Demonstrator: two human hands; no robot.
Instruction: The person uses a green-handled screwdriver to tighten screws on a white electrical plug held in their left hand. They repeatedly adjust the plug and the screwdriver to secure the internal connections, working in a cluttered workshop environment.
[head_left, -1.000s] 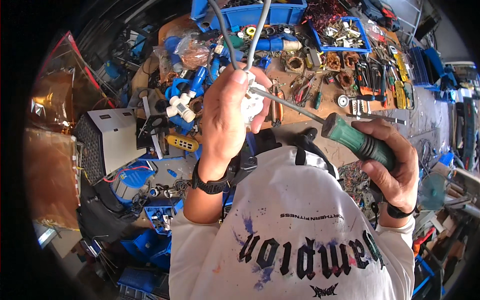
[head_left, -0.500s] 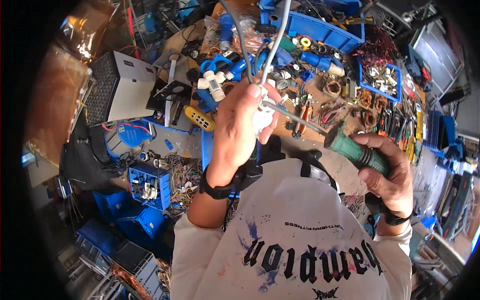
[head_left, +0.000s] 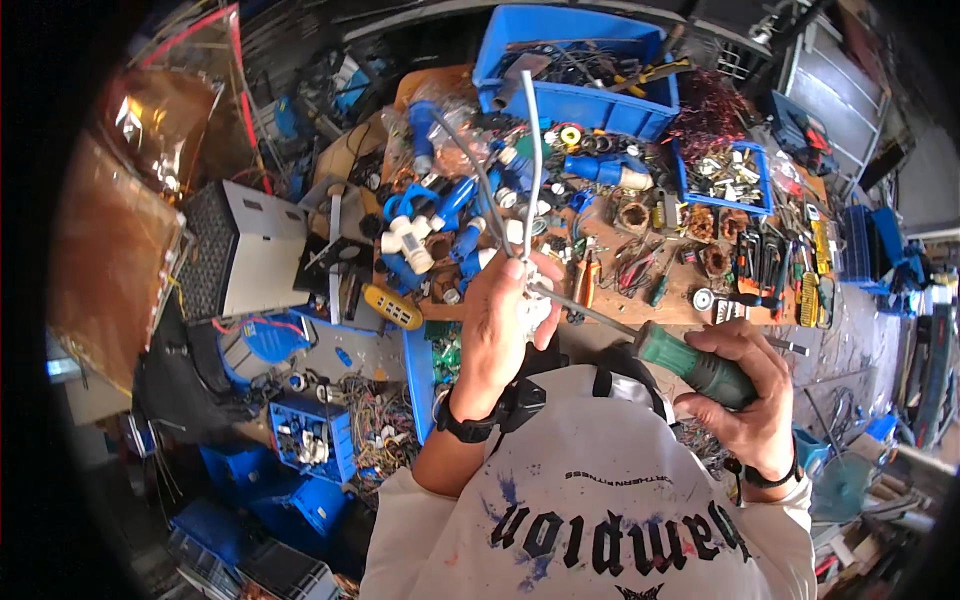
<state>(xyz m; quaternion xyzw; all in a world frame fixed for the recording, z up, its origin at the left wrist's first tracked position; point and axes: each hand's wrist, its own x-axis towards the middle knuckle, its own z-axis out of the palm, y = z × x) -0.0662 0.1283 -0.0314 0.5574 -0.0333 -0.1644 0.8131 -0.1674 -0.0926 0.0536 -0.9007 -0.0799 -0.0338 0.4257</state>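
Observation:
My left hand [head_left: 503, 325] is closed around a small white plastic fitting [head_left: 538, 308] from which two grey cables [head_left: 530, 160] rise toward the top of the view. My right hand [head_left: 745, 395] grips the green handle of a screwdriver [head_left: 690, 362]. Its metal shaft runs up and left, and the tip meets the white fitting inside my left hand. Both hands are raised above a crowded workbench [head_left: 620, 310]. A black watch sits on my left wrist, a dark band on my right.
Blue bins [head_left: 575, 100] of parts stand at the back of the bench, with blue and white pipe fittings [head_left: 420, 240], pliers and small tools [head_left: 770, 270] spread about. A grey metal box [head_left: 245, 255] sits left. Blue crates [head_left: 300, 440] of wire lie on the floor.
The view has swung, so the bench now appears more upright and centred. Both hands keep the same hold, with the screwdriver tip still at the fitting.

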